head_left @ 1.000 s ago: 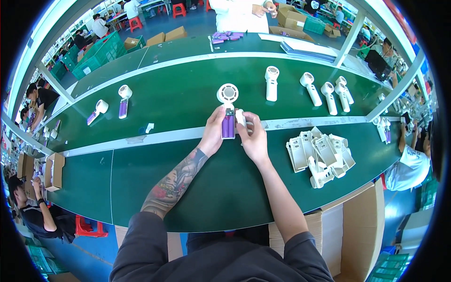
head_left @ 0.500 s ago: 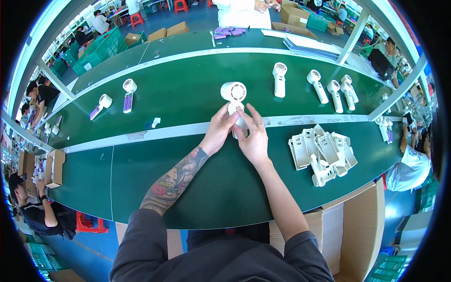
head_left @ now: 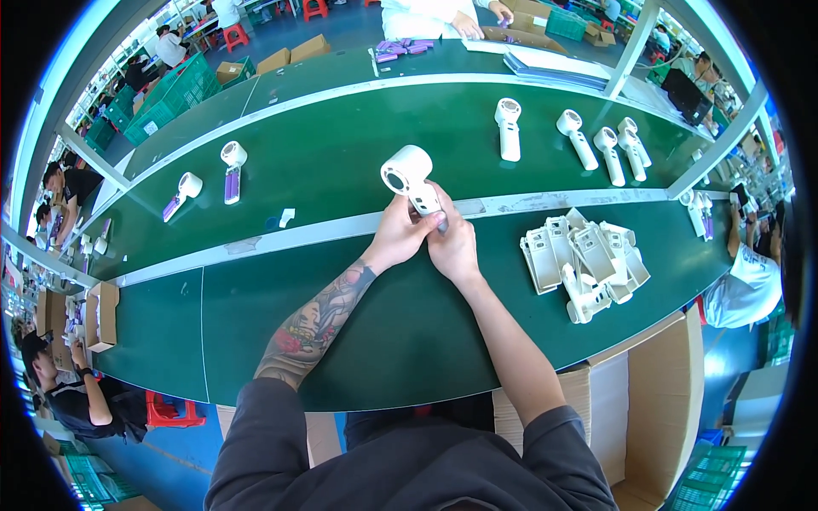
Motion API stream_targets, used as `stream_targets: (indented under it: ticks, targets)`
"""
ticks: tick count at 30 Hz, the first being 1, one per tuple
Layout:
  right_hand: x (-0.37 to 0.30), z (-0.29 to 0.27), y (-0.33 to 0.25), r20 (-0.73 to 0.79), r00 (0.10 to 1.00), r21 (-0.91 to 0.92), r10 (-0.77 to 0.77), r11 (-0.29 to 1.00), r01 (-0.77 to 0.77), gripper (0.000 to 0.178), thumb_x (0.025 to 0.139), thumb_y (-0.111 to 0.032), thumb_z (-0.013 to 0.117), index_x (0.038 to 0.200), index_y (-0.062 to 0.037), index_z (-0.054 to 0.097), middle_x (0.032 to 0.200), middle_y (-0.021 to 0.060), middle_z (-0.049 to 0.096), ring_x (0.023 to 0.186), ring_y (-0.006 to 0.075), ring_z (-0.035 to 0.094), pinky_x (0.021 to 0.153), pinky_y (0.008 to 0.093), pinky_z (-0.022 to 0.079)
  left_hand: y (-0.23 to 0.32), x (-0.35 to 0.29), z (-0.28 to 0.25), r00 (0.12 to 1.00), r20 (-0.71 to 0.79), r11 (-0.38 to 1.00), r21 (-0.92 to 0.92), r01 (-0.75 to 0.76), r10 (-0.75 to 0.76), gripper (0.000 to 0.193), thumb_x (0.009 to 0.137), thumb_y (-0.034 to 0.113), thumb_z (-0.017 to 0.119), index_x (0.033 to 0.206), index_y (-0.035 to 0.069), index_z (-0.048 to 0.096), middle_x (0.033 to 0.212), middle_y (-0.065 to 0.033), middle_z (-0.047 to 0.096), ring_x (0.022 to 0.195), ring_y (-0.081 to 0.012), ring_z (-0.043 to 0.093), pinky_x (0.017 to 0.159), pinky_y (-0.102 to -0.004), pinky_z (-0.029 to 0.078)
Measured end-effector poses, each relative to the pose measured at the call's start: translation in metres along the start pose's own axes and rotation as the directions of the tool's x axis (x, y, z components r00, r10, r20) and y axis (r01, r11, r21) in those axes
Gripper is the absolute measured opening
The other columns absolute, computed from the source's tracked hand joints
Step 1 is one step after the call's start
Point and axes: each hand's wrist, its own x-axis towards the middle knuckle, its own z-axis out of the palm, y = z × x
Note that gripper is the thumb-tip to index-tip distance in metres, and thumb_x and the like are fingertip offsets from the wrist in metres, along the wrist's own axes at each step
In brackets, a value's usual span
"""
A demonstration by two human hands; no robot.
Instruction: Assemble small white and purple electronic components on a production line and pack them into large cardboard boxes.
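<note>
A white handheld fan (head_left: 412,167) is gripped between my two hands, its round head tilted up and to the left over the inner edge of the bench. My left hand (head_left: 397,233) closes on the handle from the left, thumb across its lower end. From the right, my right hand (head_left: 453,245) wraps the same handle, its fingers partly behind it. A small dark opening shows on the handle's face. To the right of my hands lies a pile of white plastic handle shells (head_left: 588,261).
On the green belt (head_left: 324,145) beyond stand white fans (head_left: 509,128), several at right, plus two with purple cells (head_left: 233,170) at left. Purple cells (head_left: 404,49) lie near a person in white. A cardboard box (head_left: 656,400) is below right. Co-workers sit at both sides.
The fan in my hands has turned, its grille swinging from facing me to the lower left. My right fingers have gone from spread over the handle to wrapped round it.
</note>
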Motion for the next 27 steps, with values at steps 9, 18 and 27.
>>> stream_targets:
  ticks: [9,18,27]
  targets:
    - [0.009,-0.037,0.02,0.527,0.823,0.765,0.21,0.306,-0.568,0.053,0.093,-0.003,0.064,0.14,0.0095,0.043,0.115,0.0217,0.07,0.091,0.0344,0.072,0.078,0.0367,0.056,0.001,0.011,-0.042,0.948,-0.296,0.973,0.159,0.165,-0.113,0.026,0.097,0.026,0.064,0.1,0.0,0.07,0.086,-0.01,0.071,0.084,-0.02,0.067,0.075,-0.0295,0.05]
    - [0.02,-0.027,0.039,-0.046,0.91,0.714,0.413,0.651,-0.259,0.046,0.099,-0.016,0.06,0.133,0.0122,0.048,0.109,0.0185,0.071,0.085,0.0268,0.071,0.076,0.0343,0.055,-0.089,-0.035,-0.331,0.431,-0.678,0.101,0.595,0.797,0.595,0.051,0.086,0.037,0.065,0.126,0.006,0.059,0.117,-0.0172,0.065,0.092,-0.0385,0.064,0.084,-0.0465,0.052]
    - [-0.005,-0.156,-0.026,0.015,0.922,-0.836,0.386,0.511,-0.2,0.038,0.089,-0.01,0.066,0.126,-0.0003,0.061,0.1,0.0179,0.072,0.092,0.0332,0.07,0.08,0.0416,0.057,-0.113,-0.004,-0.383,0.897,-0.277,0.917,0.11,0.385,-0.343,0.052,0.09,0.033,0.063,0.13,0.0,0.056,0.117,-0.0162,0.064,0.088,-0.0261,0.062,0.079,-0.0366,0.051]
